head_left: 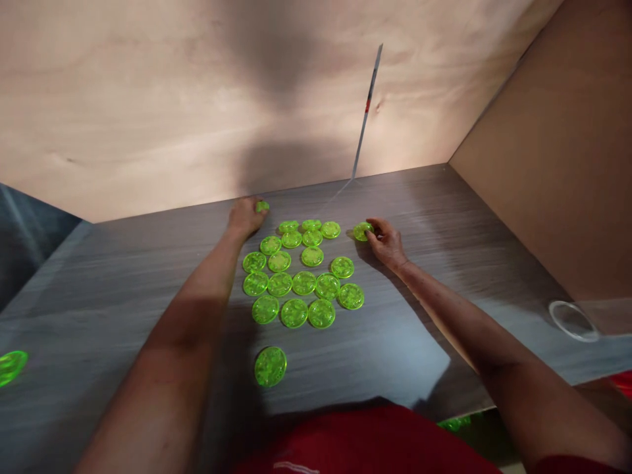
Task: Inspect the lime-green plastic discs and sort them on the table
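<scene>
Gripping one green disc each, both hands work at the far part of the gray tabletop [395, 359]. The left hand [243, 217] holds the left disc [262, 207] near the base of the wooden back panel [172, 99]; whether this disc contacts the surface cannot be determined. The right hand [388, 245] pinches the right disc [363, 231] at its right edge, between thumb and fingers, just to the right of the cluster's rear row.

The disc cluster [304, 283] lies between the forearms. Its units are round, translucent and green, arranged in uneven rows; several touch at the rims, and gaps separate others. A single front disc [270, 366] lies apart from the cluster, on the side nearer the person's red shirt [365, 438]. An outer disc [12, 367] is partly visible at the left edge of the view.

A clear ring-shaped item [573, 321] is located at the far right, beyond the right forearm. A thin strip [368, 108] with a red mark runs at a slant along the back panel, its lower end at the tabletop's rear edge.
</scene>
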Demonstrator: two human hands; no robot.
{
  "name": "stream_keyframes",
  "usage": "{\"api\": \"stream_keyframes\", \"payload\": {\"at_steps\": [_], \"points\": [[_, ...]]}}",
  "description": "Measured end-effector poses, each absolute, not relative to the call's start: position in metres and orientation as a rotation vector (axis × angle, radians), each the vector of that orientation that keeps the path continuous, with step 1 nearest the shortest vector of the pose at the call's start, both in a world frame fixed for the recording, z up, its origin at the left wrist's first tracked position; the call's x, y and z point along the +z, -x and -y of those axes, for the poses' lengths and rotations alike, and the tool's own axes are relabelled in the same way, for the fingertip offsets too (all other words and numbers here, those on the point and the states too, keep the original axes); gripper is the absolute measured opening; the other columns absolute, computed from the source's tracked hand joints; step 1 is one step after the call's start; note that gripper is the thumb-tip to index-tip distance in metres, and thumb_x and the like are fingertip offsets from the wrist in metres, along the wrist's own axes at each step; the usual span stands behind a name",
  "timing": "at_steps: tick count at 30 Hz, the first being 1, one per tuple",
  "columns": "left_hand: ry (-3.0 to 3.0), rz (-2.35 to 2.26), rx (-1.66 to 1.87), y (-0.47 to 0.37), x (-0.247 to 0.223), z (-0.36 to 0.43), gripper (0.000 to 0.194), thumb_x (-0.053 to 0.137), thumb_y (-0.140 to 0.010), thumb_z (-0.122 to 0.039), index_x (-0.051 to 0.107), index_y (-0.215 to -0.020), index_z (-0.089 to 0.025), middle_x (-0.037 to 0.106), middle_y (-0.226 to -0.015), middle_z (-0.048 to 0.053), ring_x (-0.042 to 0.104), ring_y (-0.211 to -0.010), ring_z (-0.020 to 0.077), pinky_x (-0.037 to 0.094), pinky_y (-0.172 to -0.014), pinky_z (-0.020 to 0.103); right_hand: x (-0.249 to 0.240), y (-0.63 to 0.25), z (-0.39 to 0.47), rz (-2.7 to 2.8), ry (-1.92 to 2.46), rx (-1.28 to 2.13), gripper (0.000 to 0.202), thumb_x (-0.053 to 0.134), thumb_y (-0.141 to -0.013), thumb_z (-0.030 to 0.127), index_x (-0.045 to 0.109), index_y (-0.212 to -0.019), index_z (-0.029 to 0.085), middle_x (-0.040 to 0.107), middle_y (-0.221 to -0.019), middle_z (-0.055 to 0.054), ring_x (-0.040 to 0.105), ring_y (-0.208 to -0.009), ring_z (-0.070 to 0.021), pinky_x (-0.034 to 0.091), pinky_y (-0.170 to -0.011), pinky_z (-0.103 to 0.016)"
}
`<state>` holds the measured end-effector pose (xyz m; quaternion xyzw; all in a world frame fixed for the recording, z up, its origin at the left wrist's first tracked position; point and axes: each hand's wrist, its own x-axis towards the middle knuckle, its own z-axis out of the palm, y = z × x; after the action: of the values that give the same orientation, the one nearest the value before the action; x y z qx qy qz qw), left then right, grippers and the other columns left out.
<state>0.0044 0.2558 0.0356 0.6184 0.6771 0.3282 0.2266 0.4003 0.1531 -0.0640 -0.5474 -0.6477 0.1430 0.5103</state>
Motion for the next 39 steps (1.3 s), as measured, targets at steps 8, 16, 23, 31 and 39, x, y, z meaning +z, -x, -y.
{"api": "stream_keyframes", "payload": {"at_steps": [8, 16, 23, 31, 39], "points": [[-1.089, -0.988, 1.178, 0.003, 0.047, -0.165, 0.044, 0.068, -0.091, -0.042, 0.076, -0.126, -0.017, 0.084, -0.103, 0.011, 0.084, -0.086, 0.0256, 0.063, -0.061, 0.029, -0.059, -0.4, -0.155, 1.676, 1.339, 0.284, 0.026, 0.072, -0.083, 0.033, 0.079, -0.105, 0.022, 0.079, -0.1, -0.011, 0.07, -0.087, -0.027, 0.061, -0.08, -0.041], [-0.924, -0.845, 1.147, -0.01, 0.047, -0.099, 0.033, 0.083, -0.088, -0.042, 0.075, -0.107, -0.017, 0.084, -0.097, 0.009, 0.083, -0.076, 0.0231, 0.06, -0.054, 0.026, -0.062, -0.396, -0.162, 1.582, 1.413, 0.256, 0.023, 0.067, -0.079, 0.034, 0.072, -0.099, 0.025, 0.079, -0.098, -0.01, 0.07, -0.087, -0.0271, 0.061, -0.08, -0.041], [-1.051, -0.88, 1.178, -0.021, 0.061, -0.065, 0.059, 0.109, -0.066, -0.047, 0.079, -0.106, -0.016, 0.079, -0.088, 0.002, 0.078, -0.065, 0.0177, 0.058, -0.047, 0.024, -0.057, -0.393, -0.159, 1.57, 1.458, 0.218, 0.019, 0.067, -0.083, 0.036, 0.068, -0.098, 0.026, 0.076, -0.09, -0.008, 0.069, -0.082, -0.0278, 0.06, -0.081, -0.042], [-1.16, -0.957, 1.256, -0.026, 0.063, -0.029, 0.074, 0.11, -0.063, -0.047, 0.08, -0.123, -0.015, 0.083, -0.1, 0.006, 0.081, -0.068, 0.0201, 0.062, -0.05, 0.026, -0.056, -0.387, -0.154, 1.529, 1.463, 0.173, 0.017, 0.065, -0.082, 0.034, 0.063, -0.098, 0.028, 0.074, -0.091, -0.007, 0.069, -0.085, -0.0285, 0.061, -0.088, -0.046], [-1.203, -1.239, 1.404, 0.001, 0.042, -0.019, 0.061, 0.101, -0.058, -0.043, 0.079, -0.109, -0.016, 0.084, -0.087, 0.005, 0.078, -0.06, 0.0195, 0.057, -0.048, 0.025, -0.064, -0.383, -0.126, 1.479, 1.475, 0.127, 0.017, 0.063, -0.086, 0.037, 0.06, -0.1, 0.028, 0.071, -0.094, -0.008, 0.065, -0.089, -0.0288, 0.059, -0.091, -0.046]]}}
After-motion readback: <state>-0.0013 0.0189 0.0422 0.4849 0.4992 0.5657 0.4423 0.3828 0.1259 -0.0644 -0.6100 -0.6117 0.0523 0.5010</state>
